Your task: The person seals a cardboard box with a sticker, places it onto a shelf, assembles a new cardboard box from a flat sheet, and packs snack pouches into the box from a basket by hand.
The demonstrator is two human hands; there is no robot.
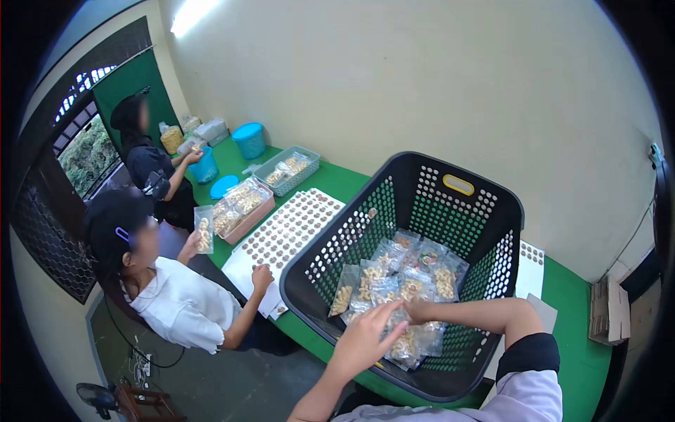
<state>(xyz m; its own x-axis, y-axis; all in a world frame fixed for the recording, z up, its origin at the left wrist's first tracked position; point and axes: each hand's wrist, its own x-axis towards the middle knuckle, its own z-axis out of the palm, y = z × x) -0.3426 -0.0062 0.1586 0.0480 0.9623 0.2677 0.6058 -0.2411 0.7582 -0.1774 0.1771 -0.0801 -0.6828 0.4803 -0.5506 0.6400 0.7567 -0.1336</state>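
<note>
A large black perforated basket [457, 380] stands before me on the green table, with many clear packets of light-coloured snack pieces [444, 281] inside. My left hand [367, 339] is over the basket's near left part, its fingers stretched and thumb apart, with nothing visibly held. From the right, my right hand [420, 311] reaches in among the packets. Its fingers are largely hidden behind my left hand, so whether they hold a packet cannot be seen.
Printed sticker sheets [281, 232] lie left of the basket on the green table [573, 295]. Beyond are a pink tray [247, 224] and a grey-green basket [304, 177] of packets. One co-worker [179, 302] holds a packet [204, 235]; another co-worker [155, 165] stands behind.
</note>
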